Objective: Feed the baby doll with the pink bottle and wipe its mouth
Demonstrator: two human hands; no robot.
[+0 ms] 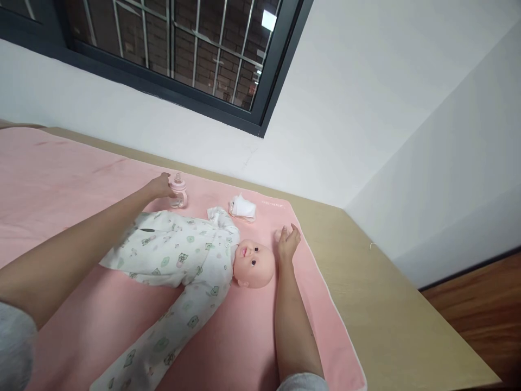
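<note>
Bottle upright on the pink blanket, over by the edge nearest the wall, and the left hand is right there at its side, thumb and fingers apart around the near flank; whether they are gripping, I cannot tell from this angle. It's a clear bottle with a pink collar, a pink handle and a teat on top. Across to the right hand, just past the crown of the doll's head, palm low to the blanket, fingers loosely parted, a small pink thing half hidden beside the thumb; contact there is too close to call. Between the two hands lies the doll, flat on its back, head toward the right hand, dressed in a white suit with green prints, one long sleeve running down toward the camera, the other bent up near a white bundle. That bundle sits between bottle and right hand, near the blanket's border. Bare wooden board shows beyond that border, and above it all, a dark-framed window with metal bars.
</note>
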